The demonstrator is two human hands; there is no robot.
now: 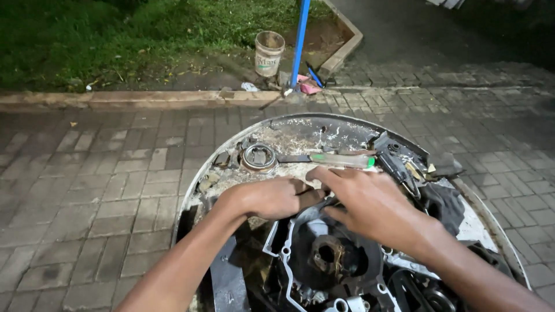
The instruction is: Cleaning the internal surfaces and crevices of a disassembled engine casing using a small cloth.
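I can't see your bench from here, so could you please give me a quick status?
Both hands, left and right, resting on the engine cover. Nothing visibly gripped. Bearing and screwdriver lie just beyond.

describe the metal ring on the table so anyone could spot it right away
On the round white table, look at the far edge, beyond the left hand. The metal ring lies flat there, left of a green-tipped tool: the only shiny round hoop among scraps.

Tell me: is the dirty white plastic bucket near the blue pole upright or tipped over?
Upright. The dirty white plastic bucket stands on its base, open rim facing up, left of the blue pole.
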